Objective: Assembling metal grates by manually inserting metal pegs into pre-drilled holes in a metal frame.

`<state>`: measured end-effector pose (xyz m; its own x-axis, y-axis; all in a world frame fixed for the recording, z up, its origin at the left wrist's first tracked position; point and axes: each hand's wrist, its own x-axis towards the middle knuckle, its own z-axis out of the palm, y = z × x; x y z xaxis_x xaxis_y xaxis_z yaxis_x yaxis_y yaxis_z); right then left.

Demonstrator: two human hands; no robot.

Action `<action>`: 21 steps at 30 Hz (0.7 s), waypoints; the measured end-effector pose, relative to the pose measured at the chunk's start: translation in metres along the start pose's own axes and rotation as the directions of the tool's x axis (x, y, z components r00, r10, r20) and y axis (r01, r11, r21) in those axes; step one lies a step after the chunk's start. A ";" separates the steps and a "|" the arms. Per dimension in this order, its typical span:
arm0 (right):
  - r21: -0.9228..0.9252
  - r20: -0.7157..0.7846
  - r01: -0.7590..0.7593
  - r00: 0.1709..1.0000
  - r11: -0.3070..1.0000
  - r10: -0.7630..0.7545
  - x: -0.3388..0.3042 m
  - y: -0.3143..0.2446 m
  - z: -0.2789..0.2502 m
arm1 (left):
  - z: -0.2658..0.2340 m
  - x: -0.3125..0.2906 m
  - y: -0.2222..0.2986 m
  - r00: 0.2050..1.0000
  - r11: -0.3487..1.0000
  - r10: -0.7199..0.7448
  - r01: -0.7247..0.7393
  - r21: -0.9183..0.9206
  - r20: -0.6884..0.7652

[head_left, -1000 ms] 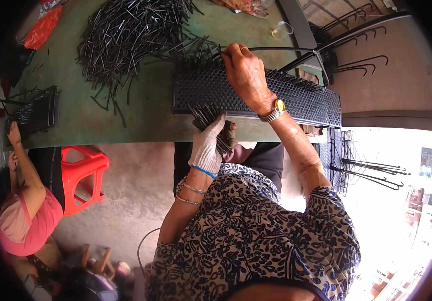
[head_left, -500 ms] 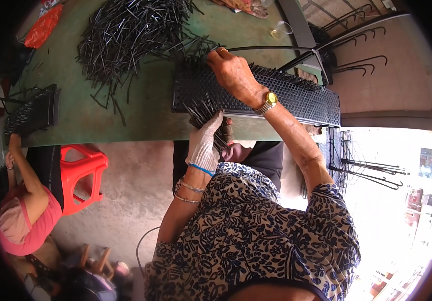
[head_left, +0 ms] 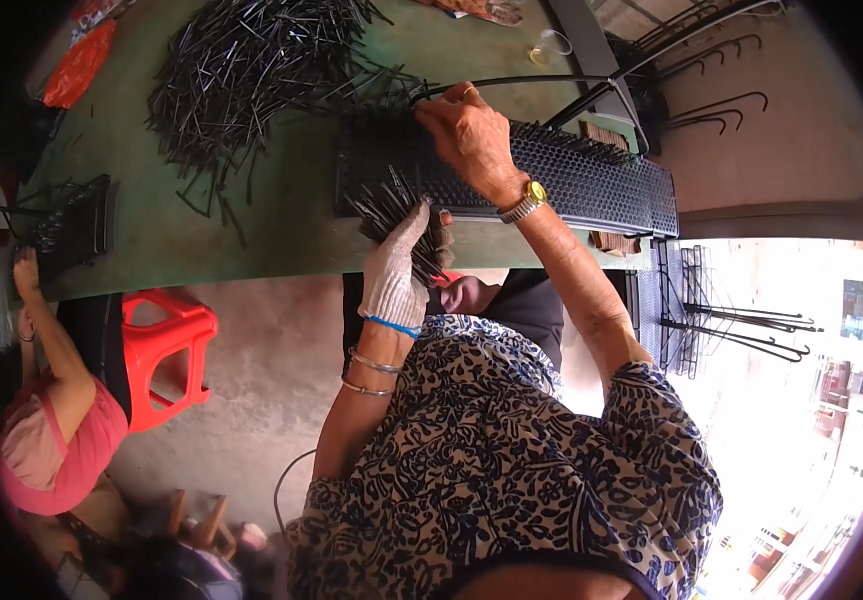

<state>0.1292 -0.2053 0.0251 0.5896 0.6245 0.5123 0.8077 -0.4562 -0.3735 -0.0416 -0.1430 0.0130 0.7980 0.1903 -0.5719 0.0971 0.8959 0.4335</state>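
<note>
My left hand [head_left: 396,270], in a white knitted glove, is closed round a bundle of thin black sticks [head_left: 386,208] whose ends fan out beyond the fingers. It is beside the near edge of a long black perforated panel [head_left: 591,195] on the green table. My bare right hand [head_left: 471,140], with a ring and a wristwatch, is over the panel's far edge. Its thumb and fingertips are pinched together among short black sticks [head_left: 571,140] standing in a row along that edge. What the pinch holds, if anything, is too small to make out.
A large heap of black sticks [head_left: 251,70] lies on the green table [head_left: 291,245] beyond the panel. At the left, a co-worker in pink [head_left: 66,440] handles another dark panel [head_left: 76,225], near a red stool [head_left: 166,350]. Black hooked rods [head_left: 721,115] stick out at the right.
My right hand has tilted at the wrist, its fingers still at the panel's far edge. My left hand keeps the stick bundle near the panel. The whole view has shifted slightly.
</note>
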 end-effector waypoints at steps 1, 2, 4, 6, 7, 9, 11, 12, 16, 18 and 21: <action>0.011 -0.035 -0.035 0.999 0.999 0.035 -0.001 -0.003 -0.001 | 0.002 -0.002 0.002 1.000 1.000 0.009 -0.009 0.009 0.004; 0.022 -0.069 -0.070 0.995 0.997 0.071 -0.002 -0.005 -0.002 | 0.004 -0.003 0.003 1.000 1.000 0.017 -0.017 0.018 0.009; 0.276 0.139 -0.179 0.980 0.944 0.145 -0.006 -0.010 -0.025 | 0.003 -0.004 0.005 1.000 0.999 0.029 -0.030 0.032 0.008; 0.477 0.353 -0.325 0.922 0.817 0.161 -0.011 -0.020 -0.045 | 0.002 -0.004 0.005 0.999 0.998 0.035 -0.036 0.047 0.011; 0.509 0.499 -0.433 0.853 0.744 0.155 -0.014 -0.024 -0.053 | 0.002 -0.003 0.004 0.999 0.996 0.033 -0.034 0.080 0.015; 0.550 0.619 -0.544 0.775 0.634 0.127 -0.021 -0.024 -0.052 | 0.003 -0.003 0.004 0.999 0.993 0.027 -0.029 0.117 0.023; 0.533 0.638 -0.563 0.758 0.631 0.137 -0.020 -0.022 -0.057 | 0.005 -0.005 0.004 0.998 0.981 0.018 -0.031 0.194 0.066; 0.517 0.658 -0.582 0.739 0.628 0.143 -0.019 -0.021 -0.059 | 0.006 -0.005 0.003 0.998 0.980 0.016 -0.029 0.195 0.067; 0.583 0.671 -0.601 0.736 0.546 0.093 -0.024 -0.009 -0.056 | 0.007 -0.004 0.002 0.993 0.975 0.014 -0.039 0.217 0.117; 0.583 0.689 -0.642 0.715 0.498 0.116 -0.024 -0.011 -0.057 | 0.007 -0.004 0.000 0.992 0.983 0.008 -0.031 0.183 0.125; 0.574 0.682 -0.672 0.709 0.468 0.181 -0.021 -0.012 -0.067 | 0.005 -0.001 -0.001 0.996 0.985 0.047 -0.060 0.163 0.080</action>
<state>0.1070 -0.2555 0.0704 0.5646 0.7921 -0.2318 -0.0182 -0.2689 -0.9630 -0.0393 -0.1463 0.0164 0.8467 0.1994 -0.4934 0.1451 0.8056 0.5745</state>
